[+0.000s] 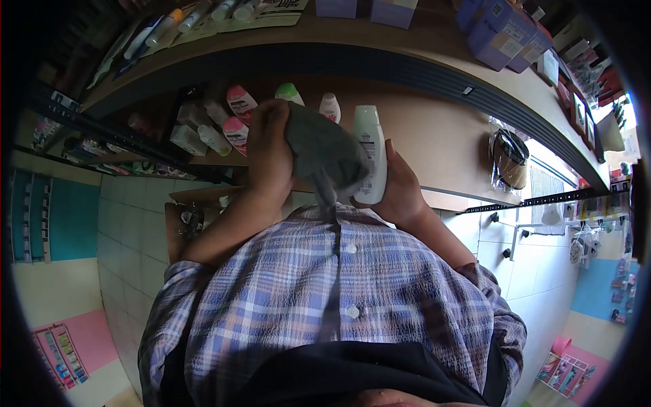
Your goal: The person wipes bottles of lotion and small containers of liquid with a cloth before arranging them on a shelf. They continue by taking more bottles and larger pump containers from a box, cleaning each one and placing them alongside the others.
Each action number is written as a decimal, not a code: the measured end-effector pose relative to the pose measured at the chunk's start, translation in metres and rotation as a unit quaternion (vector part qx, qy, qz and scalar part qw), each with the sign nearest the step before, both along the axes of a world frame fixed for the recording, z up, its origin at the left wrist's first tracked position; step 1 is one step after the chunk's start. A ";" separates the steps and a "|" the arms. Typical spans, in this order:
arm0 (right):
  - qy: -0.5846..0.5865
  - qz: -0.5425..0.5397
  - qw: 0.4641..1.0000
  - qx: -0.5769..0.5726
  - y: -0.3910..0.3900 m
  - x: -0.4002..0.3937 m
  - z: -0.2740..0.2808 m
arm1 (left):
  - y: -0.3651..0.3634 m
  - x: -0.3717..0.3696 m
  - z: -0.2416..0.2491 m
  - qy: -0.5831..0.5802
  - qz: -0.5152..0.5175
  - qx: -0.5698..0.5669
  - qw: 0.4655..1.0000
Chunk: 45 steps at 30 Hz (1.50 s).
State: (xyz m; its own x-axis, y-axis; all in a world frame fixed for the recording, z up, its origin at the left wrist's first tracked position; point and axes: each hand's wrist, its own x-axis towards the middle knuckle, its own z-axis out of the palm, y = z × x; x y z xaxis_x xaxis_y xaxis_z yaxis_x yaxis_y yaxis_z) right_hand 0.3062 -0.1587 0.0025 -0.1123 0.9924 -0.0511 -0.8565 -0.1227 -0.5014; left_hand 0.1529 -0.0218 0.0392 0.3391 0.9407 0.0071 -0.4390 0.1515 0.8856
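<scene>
My left hand (270,146) is closed round a dark grey cloth (315,139), whose loose end hangs down and is blurred. In my right hand (405,184) stands a white bottle (369,159) with a pale cap and small print on its side, nearly upright. The cloth's edge overlaps the bottle's left side; whether it touches cannot be made out. Behind my hands, on the lower shelf, are a small white bottle (329,107), a bottle with a green cap (289,92) partly covered by the cloth, and pink-capped bottles (241,102).
The lower shelf board (434,142) stretches to the right, where a plastic-wrapped dark item (510,159) hangs. An upper shelf edge (407,64) crosses above my hands, with purple boxes (502,41) on it. An open cardboard box (183,220) is below, left of my body.
</scene>
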 end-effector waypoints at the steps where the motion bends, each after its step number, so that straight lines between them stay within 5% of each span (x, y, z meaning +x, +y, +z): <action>1: 0.066 0.021 0.997 0.033 0.001 0.002 -0.007 | -0.002 0.003 0.003 -0.006 0.048 0.009 0.999; 5: 0.002 0.035 0.999 0.035 0.003 -0.009 -0.010 | -0.024 0.017 0.000 0.167 0.112 0.224 0.954; 7: -0.047 -0.096 0.992 -0.071 0.002 -0.024 0.005 | -0.037 0.020 -0.026 0.175 -0.065 0.404 0.895; 8: -0.047 -0.096 0.992 -0.071 0.003 -0.016 -0.005 | -0.040 0.018 -0.033 0.175 -0.065 0.405 0.895; 10: 0.048 0.062 0.988 0.131 0.005 0.002 -0.018 | -0.041 0.013 -0.041 0.117 -0.131 0.336 0.925; 11: 0.049 0.058 0.989 0.131 0.004 -0.001 -0.025 | -0.039 0.011 -0.045 0.116 -0.135 0.335 0.925; 13: -0.121 -0.243 0.958 -0.094 0.009 -0.029 -0.004 | -0.035 0.002 -0.052 0.116 -0.209 0.273 0.932; 17: -0.205 -0.269 0.937 -0.084 0.011 -0.015 -0.021 | -0.035 -0.011 -0.054 0.155 -0.253 0.253 0.921; 21: -0.200 -0.249 0.936 -0.149 0.012 -0.013 -0.019 | -0.027 -0.005 -0.047 -0.017 -0.232 0.030 0.972; 23: -0.011 -0.125 0.990 -0.056 0.011 -0.010 -0.042 | -0.022 -0.002 -0.040 -0.069 -0.199 -0.029 0.977; 26: -0.019 -0.098 0.992 -0.073 0.017 -0.024 -0.037 | -0.015 -0.001 -0.038 0.016 -0.171 -0.028 0.985; 27: -0.020 -0.097 0.993 -0.070 0.016 -0.026 -0.037 | -0.017 0.000 -0.042 0.169 -0.132 0.275 0.937; 28: -0.022 -0.132 0.991 -0.010 0.012 -0.029 -0.038 | -0.020 0.002 -0.044 0.302 -0.078 0.546 0.777; 29: -0.023 -0.167 0.985 0.047 0.009 -0.030 -0.042 | -0.025 0.000 -0.046 0.301 -0.079 0.548 0.776; 31: -0.432 -0.197 0.878 0.059 0.006 -0.009 -0.075 | -0.036 -0.003 -0.047 0.284 -0.148 0.566 0.760; 34: -0.465 -0.274 0.841 0.022 0.008 -0.006 -0.077 | -0.030 -0.002 -0.055 0.298 -0.143 0.536 0.777; 38: -0.137 -0.206 0.969 -0.008 0.004 -0.014 -0.032 | -0.014 -0.003 -0.057 0.308 -0.105 0.503 0.801; 42: 0.087 -0.152 0.981 -0.088 0.005 -0.004 -0.022 | -0.023 -0.012 -0.058 0.248 -0.173 0.551 0.778; 44: 0.055 -0.122 0.988 -0.082 0.004 0.000 -0.025 | -0.028 -0.015 -0.058 0.226 -0.268 0.627 0.695; 45: 0.022 -0.092 0.993 -0.076 0.003 0.002 -0.028 | -0.028 -0.014 -0.057 0.226 -0.269 0.626 0.696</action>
State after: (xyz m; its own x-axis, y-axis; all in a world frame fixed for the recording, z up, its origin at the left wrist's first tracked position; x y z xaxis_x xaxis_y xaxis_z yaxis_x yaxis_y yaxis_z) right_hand 0.3078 -0.1556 -0.0256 0.0640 0.9775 -0.2009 -0.8920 -0.0343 -0.4507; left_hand 0.1386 -0.0498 -0.0176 0.8737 0.0288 0.4855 -0.2502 -0.8294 0.4994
